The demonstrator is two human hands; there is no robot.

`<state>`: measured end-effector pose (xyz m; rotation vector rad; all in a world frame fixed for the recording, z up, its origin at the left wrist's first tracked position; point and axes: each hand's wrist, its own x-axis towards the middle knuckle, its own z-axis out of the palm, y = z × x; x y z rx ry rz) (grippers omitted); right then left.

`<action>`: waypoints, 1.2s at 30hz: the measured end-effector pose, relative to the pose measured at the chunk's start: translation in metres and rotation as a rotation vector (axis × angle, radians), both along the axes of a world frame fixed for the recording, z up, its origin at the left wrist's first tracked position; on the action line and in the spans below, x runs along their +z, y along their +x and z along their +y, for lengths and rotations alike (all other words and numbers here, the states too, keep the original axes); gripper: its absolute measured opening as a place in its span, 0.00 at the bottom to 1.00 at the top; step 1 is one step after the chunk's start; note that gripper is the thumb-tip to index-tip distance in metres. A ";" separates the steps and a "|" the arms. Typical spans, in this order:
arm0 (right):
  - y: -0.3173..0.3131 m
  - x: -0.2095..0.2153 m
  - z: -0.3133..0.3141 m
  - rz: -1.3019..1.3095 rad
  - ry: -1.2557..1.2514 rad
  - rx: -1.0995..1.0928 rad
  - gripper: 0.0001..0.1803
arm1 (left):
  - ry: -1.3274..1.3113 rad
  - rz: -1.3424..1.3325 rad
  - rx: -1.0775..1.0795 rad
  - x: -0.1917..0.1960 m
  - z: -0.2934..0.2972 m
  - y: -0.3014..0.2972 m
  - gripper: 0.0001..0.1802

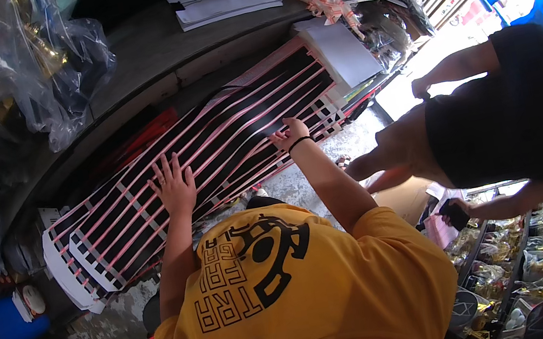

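Observation:
A long stack of black strips with pink and white edges (130, 225) lies slantwise in front of me, on white backing sheets (68, 279). My left hand (175, 188) rests on the strips left of the middle, palm down with its fingers spread. Farther right, my right hand (289, 136) has its fingers curled at the near side of the stack, closed on a pink-edged strip as far as I can see. A dark band circles that wrist. Between and beyond my hands the strips bow and ripple. Pale cross bands run over both ends.
Beyond the strips runs a dark counter (144, 54) with clipped white papers (225, 1). Plastic bags (43, 71) hang at the left above a blue bin (10, 326). A person in dark clothes (491, 111) stands close on my right. Trays of bagged goods (542, 261) fill the lower right.

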<state>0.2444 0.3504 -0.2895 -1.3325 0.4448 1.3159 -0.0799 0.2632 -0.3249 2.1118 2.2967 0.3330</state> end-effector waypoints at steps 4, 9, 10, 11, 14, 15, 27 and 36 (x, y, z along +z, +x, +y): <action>0.007 -0.004 0.000 0.001 0.092 -0.048 0.23 | -0.001 -0.008 0.002 -0.002 -0.001 -0.002 0.31; 0.010 -0.004 0.012 0.247 0.107 -0.086 0.27 | 0.012 0.013 -0.006 -0.002 -0.001 -0.002 0.31; 0.009 -0.005 0.014 0.306 0.076 -0.095 0.28 | -0.013 0.040 0.004 -0.001 -0.001 -0.002 0.31; 0.008 -0.006 0.016 0.167 -0.036 -0.015 0.28 | -0.018 0.039 0.005 -0.001 -0.001 -0.002 0.31; 0.012 -0.013 0.017 -0.018 -0.130 0.085 0.17 | -0.024 0.054 0.005 0.002 -0.002 -0.001 0.31; 0.018 -0.017 0.019 -0.152 -0.028 0.068 0.16 | -0.032 0.063 0.006 0.003 -0.002 0.000 0.31; 0.115 -0.005 0.102 -1.182 -0.147 -0.426 0.20 | -0.085 0.051 0.019 0.008 -0.001 0.001 0.32; 0.106 0.009 0.109 -1.140 -0.276 -0.385 0.07 | -0.156 0.109 0.018 0.017 -0.001 0.006 0.31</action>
